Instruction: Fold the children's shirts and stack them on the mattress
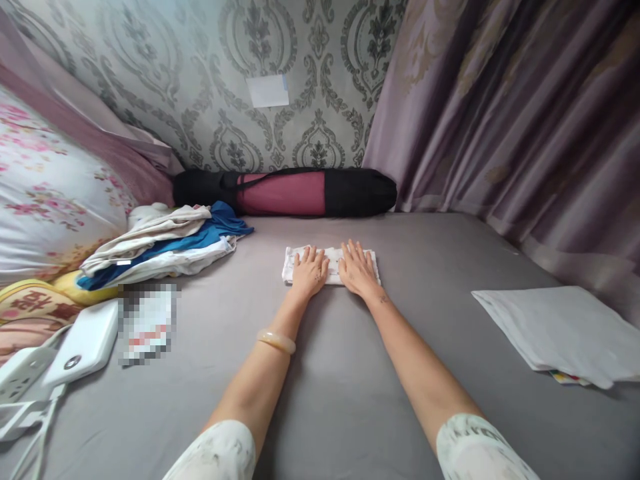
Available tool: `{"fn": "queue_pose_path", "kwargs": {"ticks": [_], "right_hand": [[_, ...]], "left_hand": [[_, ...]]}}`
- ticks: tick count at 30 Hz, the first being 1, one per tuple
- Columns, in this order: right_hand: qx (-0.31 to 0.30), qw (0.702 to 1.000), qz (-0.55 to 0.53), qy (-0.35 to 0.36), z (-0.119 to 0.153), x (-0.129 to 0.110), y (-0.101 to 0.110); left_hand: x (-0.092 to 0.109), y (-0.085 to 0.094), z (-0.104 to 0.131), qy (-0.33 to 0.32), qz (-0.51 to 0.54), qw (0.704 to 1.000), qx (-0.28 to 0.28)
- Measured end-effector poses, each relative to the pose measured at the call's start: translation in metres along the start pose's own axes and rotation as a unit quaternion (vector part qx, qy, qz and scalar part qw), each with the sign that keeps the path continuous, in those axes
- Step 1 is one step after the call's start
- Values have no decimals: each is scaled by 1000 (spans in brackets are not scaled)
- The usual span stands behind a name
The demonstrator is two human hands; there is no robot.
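A small folded white cloth [334,276], with faint markings, lies flat on the grey bed sheet [340,387]. It looks like a folded garment, but its kind cannot be made out. My left hand [311,272] rests palm down on its left part, fingers stretched forward. On the right part of the cloth my right hand [357,268] lies flat too, fingers slightly spread. Both hands press on the cloth without gripping it, and they hide much of its surface. A pale bangle [277,341] circles my left forearm.
Crumpled clothes [165,243] lie at the left beside a floral pillow [55,180]. Nearer are a white power bank [83,343] and a power strip [23,377] with cables. A black and maroon long bag [283,193] lies along the wall. Folded white fabric [560,327] is at right.
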State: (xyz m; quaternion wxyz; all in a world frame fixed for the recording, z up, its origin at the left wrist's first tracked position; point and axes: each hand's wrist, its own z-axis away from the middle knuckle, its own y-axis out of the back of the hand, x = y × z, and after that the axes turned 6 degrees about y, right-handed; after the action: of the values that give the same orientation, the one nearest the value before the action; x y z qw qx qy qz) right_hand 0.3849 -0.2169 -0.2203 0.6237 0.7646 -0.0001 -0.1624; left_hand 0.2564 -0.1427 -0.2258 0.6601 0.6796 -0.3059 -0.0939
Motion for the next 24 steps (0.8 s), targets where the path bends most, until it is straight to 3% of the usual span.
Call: {"fn": "queue_pose_path", "kwargs": {"ticks": [5,12,18,24], "right_hand": [[-32,999,19,-23,2,4,-9],[-27,999,19,-25,0,6,-14],[-5,997,32,-72,2,19,-5],[-16,994,37,-99,3,32,-14]], "left_hand": [[-10,-4,-1,25,-17,1000,-2],[-13,-6,-3,37,-21,999,-20],[-22,1,0,65,-37,996,37],[-38,-3,-3,118,-26,993,-8]]}}
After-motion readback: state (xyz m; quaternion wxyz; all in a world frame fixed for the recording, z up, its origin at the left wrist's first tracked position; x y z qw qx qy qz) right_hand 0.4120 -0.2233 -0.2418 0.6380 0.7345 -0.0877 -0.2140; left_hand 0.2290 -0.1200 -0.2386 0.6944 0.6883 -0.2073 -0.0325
